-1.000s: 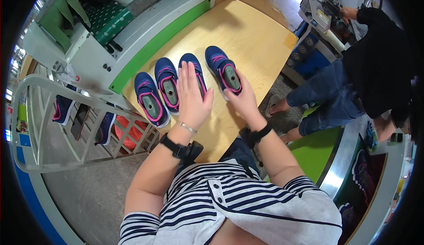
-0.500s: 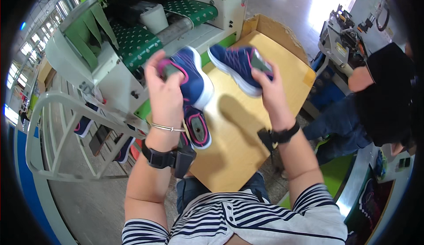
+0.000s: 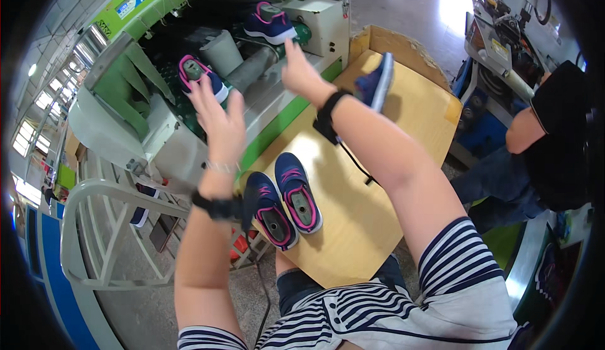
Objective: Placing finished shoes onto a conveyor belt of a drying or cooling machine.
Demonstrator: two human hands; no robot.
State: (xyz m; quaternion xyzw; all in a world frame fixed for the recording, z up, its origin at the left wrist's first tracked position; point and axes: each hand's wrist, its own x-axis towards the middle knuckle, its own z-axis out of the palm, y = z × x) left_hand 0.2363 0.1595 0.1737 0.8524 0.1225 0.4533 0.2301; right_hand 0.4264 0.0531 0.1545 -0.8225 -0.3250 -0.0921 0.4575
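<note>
A navy shoe with pink trim (image 3: 196, 75) rests on the left green belt of the machine. My left hand (image 3: 219, 118) is just in front of it, fingers spread, and overlaps its lower edge. A matching shoe (image 3: 271, 25) sits on the right belt, its white sole toward me. My right hand (image 3: 302, 72) reaches up to that sole, fingers stretched out and holding nothing; whether the fingertips touch it I cannot tell. On the wooden tabletop (image 3: 353, 180), two more navy shoes (image 3: 272, 214) (image 3: 299, 192) stand side by side, with grey-green forms inside. Another shoe (image 3: 378, 84) lies on its side farther right.
The white and green machine (image 3: 287, 107) borders the table, with hanging green flaps (image 3: 135, 72) at its opening. A white metal rack (image 3: 79, 236) stands at left. A person in black (image 3: 554, 135) is at right, beside machinery (image 3: 498, 41). Cardboard (image 3: 403, 44) edges the table.
Both hands, which held shoes over the table, have moved toward the belts and are free. Shoes now rest on both belts. A shoe on its side now shows at the table's far right.
</note>
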